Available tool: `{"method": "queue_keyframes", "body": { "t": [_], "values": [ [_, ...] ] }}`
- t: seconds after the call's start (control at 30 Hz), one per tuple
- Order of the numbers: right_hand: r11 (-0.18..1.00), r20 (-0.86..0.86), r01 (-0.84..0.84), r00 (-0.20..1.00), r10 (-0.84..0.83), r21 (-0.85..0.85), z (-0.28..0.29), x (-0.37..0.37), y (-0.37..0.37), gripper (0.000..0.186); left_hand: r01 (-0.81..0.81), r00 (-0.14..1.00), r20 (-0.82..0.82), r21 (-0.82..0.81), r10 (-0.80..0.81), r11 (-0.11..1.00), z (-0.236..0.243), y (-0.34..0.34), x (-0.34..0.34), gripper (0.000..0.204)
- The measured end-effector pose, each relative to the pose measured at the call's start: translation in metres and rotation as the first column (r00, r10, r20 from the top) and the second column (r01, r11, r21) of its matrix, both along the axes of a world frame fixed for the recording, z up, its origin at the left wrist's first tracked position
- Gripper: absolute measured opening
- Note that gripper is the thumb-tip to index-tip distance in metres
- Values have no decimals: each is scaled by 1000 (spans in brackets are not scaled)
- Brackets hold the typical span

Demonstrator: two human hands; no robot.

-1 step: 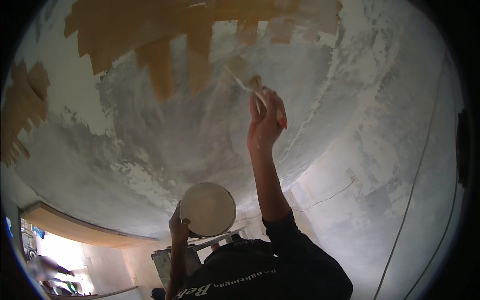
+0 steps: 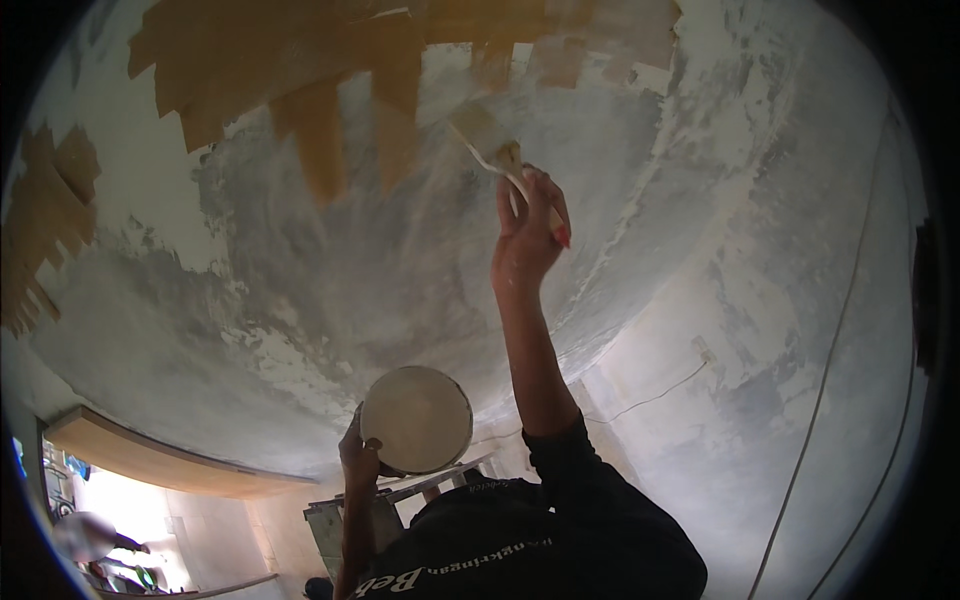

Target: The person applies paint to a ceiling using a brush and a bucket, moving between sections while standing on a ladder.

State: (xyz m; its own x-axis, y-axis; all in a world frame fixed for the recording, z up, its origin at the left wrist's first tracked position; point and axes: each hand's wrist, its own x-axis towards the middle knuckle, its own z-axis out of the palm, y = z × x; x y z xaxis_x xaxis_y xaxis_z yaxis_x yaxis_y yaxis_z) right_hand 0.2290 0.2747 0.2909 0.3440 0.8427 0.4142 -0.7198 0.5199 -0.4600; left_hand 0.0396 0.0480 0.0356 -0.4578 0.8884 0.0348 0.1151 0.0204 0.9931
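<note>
Near the middle, my right hand (image 2: 525, 225) is closed around a pale-handled painting tool (image 2: 490, 155) with a red end, a tan bristly part and a thin, blurred head against the mottled grey and white curved surface (image 2: 350, 270). That head is just below ochre painted patches (image 2: 320, 140); whether it touches the surface I cannot tell. Lower down, my left hand (image 2: 362, 450) grips the side of a round container (image 2: 416, 415) showing a pale cream circular face.
Below me stands a metal ladder or scaffold (image 2: 325, 520). At lower left are a curved wooden board (image 2: 150, 450) and a bright opening with a blurred person (image 2: 85, 535) and clutter. Thin cables (image 2: 830, 360) run down the pale wall on the right.
My right hand and the tool have moved slightly up and to the left. My left hand and the container are almost unchanged.
</note>
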Motion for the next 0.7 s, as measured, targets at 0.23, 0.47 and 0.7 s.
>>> {"method": "queue_keyframes", "body": {
  "t": [0.23, 0.47, 0.7],
  "values": [
    [975, 58, 196, 980, -191, -107, -117, -30, 22, 26, 2, 998, -58, 37, 0, 999, -11, -8, -2, 51],
    [888, 71, 184, 983, -170, -420, -245, -10, -10, 20, -20, 999, -38, 27, 21, 999, -16, -7, -2, 64],
    [906, 183, 250, 963, -197, -341, -171, -5, 11, 25, -19, 999, -25, 32, 20, 999, -15, -3, -2, 69]
  ]
}}
